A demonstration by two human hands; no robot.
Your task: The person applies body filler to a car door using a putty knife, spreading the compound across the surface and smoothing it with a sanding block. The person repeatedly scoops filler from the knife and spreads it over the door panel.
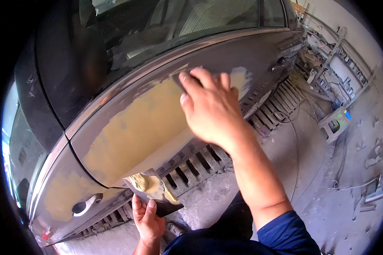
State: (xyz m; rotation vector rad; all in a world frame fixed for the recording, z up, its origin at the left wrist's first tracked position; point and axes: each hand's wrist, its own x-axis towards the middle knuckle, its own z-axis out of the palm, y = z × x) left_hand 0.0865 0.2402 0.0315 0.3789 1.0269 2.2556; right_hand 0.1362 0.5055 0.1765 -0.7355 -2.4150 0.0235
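Note:
Low on the left, my left hand (149,219) grips a dark flat mixing board (168,207) between thumb and fingers. A thick lump of yellow filler (139,182) sits on the board, with more smeared toward its right edge. Up on the car door (157,155), my right hand (210,104) is closed on a thin dark spreader (178,81), mostly hidden behind the fingers. The spreader is at the upper part of a wide yellow filler patch (136,123) on the door. Beyond that hand, the yellow continues toward the right.
Another yellow patch (68,197) surrounds the silver door handle (88,205) at left. Slatted grating (191,168) runs along the floor beneath the car. At right stand a metal rack (342,63), a pale green container (334,125) and a cable (296,148).

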